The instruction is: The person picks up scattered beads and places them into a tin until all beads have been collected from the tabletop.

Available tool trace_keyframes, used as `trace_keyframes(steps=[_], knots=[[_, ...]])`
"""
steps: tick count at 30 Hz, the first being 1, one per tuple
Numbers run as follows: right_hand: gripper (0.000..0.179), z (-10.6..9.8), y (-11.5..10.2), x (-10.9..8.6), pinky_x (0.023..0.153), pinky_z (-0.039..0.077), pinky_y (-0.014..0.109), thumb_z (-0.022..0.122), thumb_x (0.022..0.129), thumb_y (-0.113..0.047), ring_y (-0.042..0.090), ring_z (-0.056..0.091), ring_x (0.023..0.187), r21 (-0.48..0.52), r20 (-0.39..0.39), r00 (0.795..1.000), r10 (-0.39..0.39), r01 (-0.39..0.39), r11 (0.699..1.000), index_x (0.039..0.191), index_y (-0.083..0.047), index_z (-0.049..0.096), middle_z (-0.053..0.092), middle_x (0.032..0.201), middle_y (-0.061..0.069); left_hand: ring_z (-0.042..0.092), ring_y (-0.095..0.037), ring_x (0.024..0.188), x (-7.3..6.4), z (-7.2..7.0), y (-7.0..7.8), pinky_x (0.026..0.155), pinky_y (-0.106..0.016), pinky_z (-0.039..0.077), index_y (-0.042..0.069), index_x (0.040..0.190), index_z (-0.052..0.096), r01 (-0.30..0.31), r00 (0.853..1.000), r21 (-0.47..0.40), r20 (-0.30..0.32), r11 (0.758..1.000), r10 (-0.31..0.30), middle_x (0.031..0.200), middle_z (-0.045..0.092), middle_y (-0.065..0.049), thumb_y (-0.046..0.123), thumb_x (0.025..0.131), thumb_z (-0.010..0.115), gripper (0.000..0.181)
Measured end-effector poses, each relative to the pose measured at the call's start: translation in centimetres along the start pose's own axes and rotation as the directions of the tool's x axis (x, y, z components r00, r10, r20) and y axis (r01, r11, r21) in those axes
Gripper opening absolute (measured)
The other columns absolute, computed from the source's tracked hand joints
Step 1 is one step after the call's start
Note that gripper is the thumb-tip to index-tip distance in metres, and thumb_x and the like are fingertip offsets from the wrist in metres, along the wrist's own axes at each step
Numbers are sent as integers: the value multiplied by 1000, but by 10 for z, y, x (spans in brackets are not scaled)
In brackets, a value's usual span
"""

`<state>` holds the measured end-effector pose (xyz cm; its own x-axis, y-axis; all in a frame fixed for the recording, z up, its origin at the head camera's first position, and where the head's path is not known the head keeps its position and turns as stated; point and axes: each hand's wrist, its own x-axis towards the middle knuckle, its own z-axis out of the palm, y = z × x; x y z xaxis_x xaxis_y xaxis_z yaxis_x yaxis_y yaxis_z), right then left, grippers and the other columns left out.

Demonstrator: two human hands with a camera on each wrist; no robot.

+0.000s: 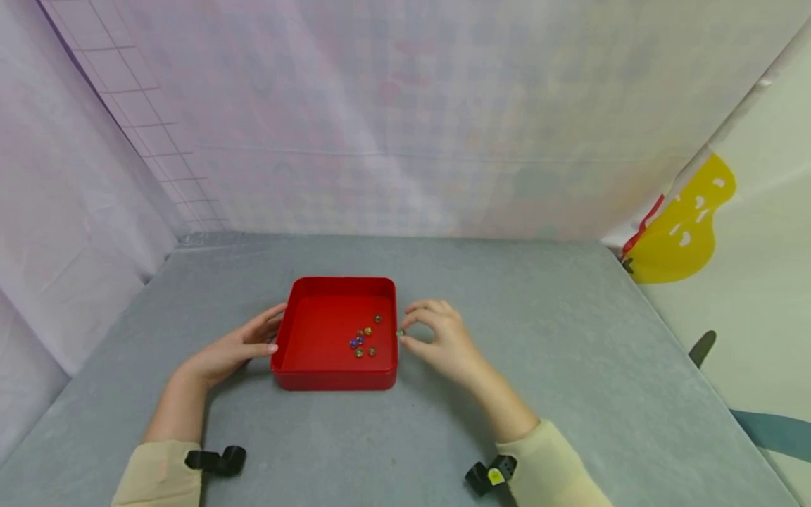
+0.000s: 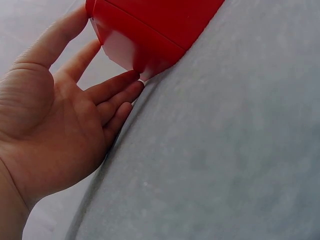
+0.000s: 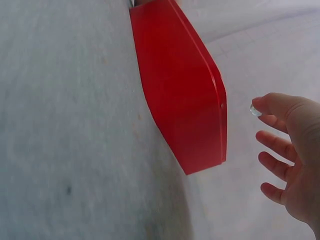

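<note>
A square red tray (image 1: 336,380) with raised walls holds several small glass marbles (image 1: 360,341) in blue, yellow and greenish tones, gathered toward its right half. My left hand (image 1: 227,352) is at the tray's left side. In the left wrist view its thumb (image 2: 75,25) touches near the rim, and the fairly straight fingers (image 2: 117,87) rest against the outer wall. Just outside the right wall, about rim height, my right hand (image 1: 446,341) pinches a clear marble (image 3: 255,110) between thumb and index finger. The other fingers (image 3: 275,167) of that hand are spread and loosely bent.
A grey cloth-covered table (image 1: 405,451) lies beneath the tray. White patterned curtains (image 1: 412,127) hang behind it and on both sides. Each sleeve carries a black wrist camera (image 1: 218,461).
</note>
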<state>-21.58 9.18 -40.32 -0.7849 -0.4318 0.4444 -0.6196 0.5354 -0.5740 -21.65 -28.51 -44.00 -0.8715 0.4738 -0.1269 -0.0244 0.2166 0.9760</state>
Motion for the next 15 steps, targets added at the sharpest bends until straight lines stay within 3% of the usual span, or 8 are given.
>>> trace_keyframes(steps=[5,15], knots=[[15,6,-4,3,96,34,50,77,81,-13,21,50,108,19,0,1000,-21,21,1000,94,-11,72,63,112,7,12,-42,140,-1,-1,-2,104,-63,21,15,155,15,-14,1000,-2,5,1000,14,155,14,-21,14,96,56,71],[13,16,-12,7,91,41,48,76,83,-16,18,48,109,21,39,999,22,-23,1000,95,-16,70,61,115,5,12,-42,140,0,-1,-1,104,-64,21,16,155,16,-10,1000,8,-4,1000,10,156,14,-21,16,96,58,72]])
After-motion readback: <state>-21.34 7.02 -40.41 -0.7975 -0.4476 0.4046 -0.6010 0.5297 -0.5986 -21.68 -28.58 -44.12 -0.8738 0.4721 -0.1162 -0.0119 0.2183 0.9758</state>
